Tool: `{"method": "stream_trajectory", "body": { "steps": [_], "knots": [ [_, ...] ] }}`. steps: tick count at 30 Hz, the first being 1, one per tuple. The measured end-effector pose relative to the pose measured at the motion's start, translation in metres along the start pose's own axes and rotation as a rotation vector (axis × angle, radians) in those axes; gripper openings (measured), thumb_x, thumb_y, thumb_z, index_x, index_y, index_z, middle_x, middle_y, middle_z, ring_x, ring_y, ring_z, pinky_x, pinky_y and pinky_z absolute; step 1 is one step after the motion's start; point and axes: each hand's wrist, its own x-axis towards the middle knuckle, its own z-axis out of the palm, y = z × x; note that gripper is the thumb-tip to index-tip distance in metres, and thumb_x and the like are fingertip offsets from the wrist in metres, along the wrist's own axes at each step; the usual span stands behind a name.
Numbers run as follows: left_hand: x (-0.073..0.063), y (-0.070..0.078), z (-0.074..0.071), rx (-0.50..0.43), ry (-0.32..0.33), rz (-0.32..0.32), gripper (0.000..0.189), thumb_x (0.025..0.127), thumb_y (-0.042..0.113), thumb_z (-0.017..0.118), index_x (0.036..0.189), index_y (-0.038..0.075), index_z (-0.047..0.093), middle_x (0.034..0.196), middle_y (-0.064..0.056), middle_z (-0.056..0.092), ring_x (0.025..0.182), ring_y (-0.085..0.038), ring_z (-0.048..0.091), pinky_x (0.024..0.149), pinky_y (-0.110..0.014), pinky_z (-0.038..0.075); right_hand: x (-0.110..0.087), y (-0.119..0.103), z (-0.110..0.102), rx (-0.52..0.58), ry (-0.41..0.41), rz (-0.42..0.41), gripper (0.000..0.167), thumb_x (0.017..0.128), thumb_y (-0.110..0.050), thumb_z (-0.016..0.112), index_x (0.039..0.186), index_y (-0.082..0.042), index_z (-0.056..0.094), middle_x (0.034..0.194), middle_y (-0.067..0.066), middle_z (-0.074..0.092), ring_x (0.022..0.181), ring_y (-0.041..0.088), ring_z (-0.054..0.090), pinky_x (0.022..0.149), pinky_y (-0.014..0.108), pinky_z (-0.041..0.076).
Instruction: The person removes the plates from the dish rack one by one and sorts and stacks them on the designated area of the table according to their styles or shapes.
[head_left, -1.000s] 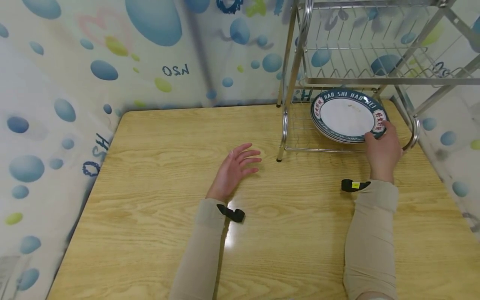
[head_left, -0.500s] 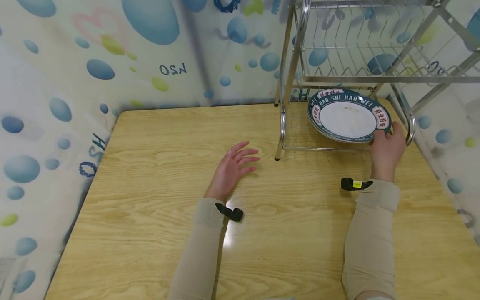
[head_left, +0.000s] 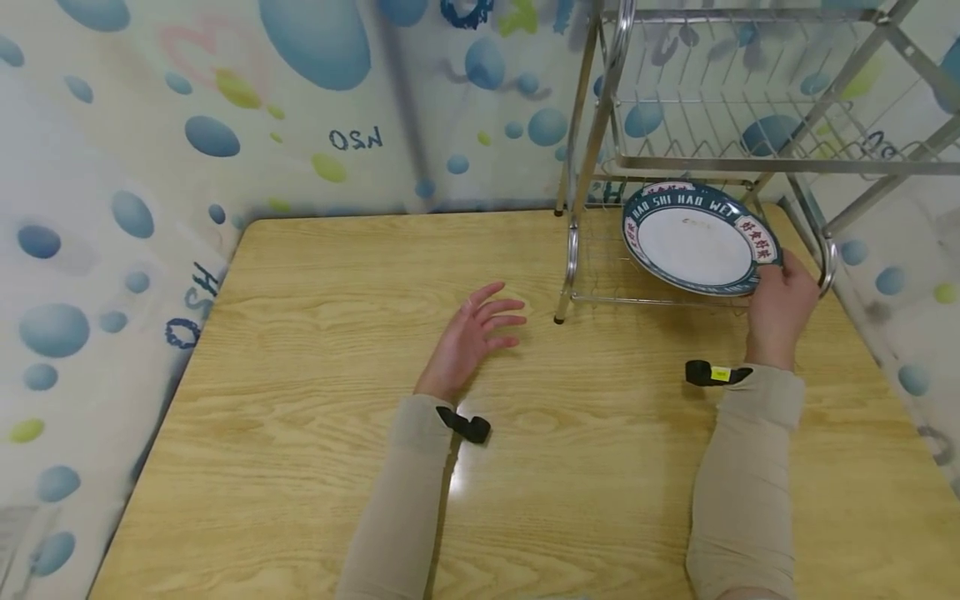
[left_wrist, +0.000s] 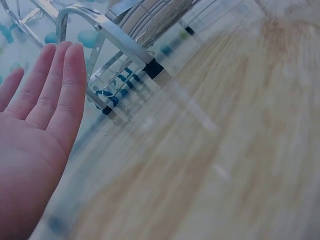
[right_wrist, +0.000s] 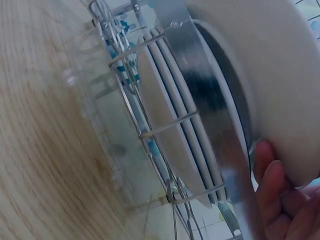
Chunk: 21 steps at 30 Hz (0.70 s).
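My right hand [head_left: 783, 308] pinches the right rim of a round white plate [head_left: 697, 246], thumb on top and fingers beneath. The plate has a dark green lettered border and tilts above the rack's lower tier. Its pale underside shows in the right wrist view, apart from a stack of plates [right_wrist: 167, 115] sitting in the wire tier. From the head view that stack is hidden under the held plate. My left hand [head_left: 465, 342] is held over the table left of the rack, fingers spread and relaxed, touching nothing; its palm [left_wrist: 30, 160] fills the left of the left wrist view.
A metal dish rack [head_left: 750, 164] with wire shelves stands at the table's back right, its upper tier overhanging the plates. Its black-capped legs [left_wrist: 153, 69] rest on the wood-grain table [head_left: 337, 333]. A patterned wall [head_left: 300, 158] borders the back and sides.
The top plate has risen off the stack and turned, its border lettering shifting round. My right hand has moved slightly right with it. The left hand has stayed put.
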Motion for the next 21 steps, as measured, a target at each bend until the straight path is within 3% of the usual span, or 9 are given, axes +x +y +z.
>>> {"method": "stream_trajectory", "body": {
  "steps": [7, 16, 21],
  "knots": [
    [0.0, 0.001, 0.0, -0.002, 0.008, -0.004, 0.049, 0.097, 0.036, 0.017, 0.14, 0.014, 0.025, 0.132, -0.02, 0.04, 0.117, -0.038, 0.041, 0.083, -0.05, 0.042, -0.004, -0.004, 0.001, 0.197, -0.058, 0.044, 0.034, 0.087, -0.003, 0.044, 0.119, -0.004, 0.057, 0.1, 0.006, 0.058, 0.066, 0.006, 0.054, 0.058, 0.013, 0.042],
    [0.001, 0.006, 0.003, 0.045, 0.032, 0.001, 0.048, 0.096, 0.038, 0.022, 0.138, 0.016, 0.029, 0.129, -0.019, 0.043, 0.109, -0.037, 0.048, 0.076, -0.046, 0.046, -0.006, -0.006, -0.004, 0.363, -0.123, 0.085, 0.032, 0.088, -0.006, 0.048, 0.119, -0.006, 0.058, 0.1, 0.007, 0.057, 0.06, 0.008, 0.056, 0.053, 0.014, 0.045],
    [0.001, 0.016, 0.013, 0.133, 0.071, -0.022, 0.043, 0.096, 0.034, 0.026, 0.136, 0.018, 0.033, 0.124, -0.017, 0.049, 0.104, -0.036, 0.051, 0.074, -0.049, 0.046, -0.008, -0.005, -0.007, 0.455, -0.187, 0.096, 0.03, 0.087, -0.005, 0.05, 0.116, -0.005, 0.06, 0.1, 0.01, 0.057, 0.057, 0.012, 0.058, 0.051, 0.017, 0.046]
  ]
}}
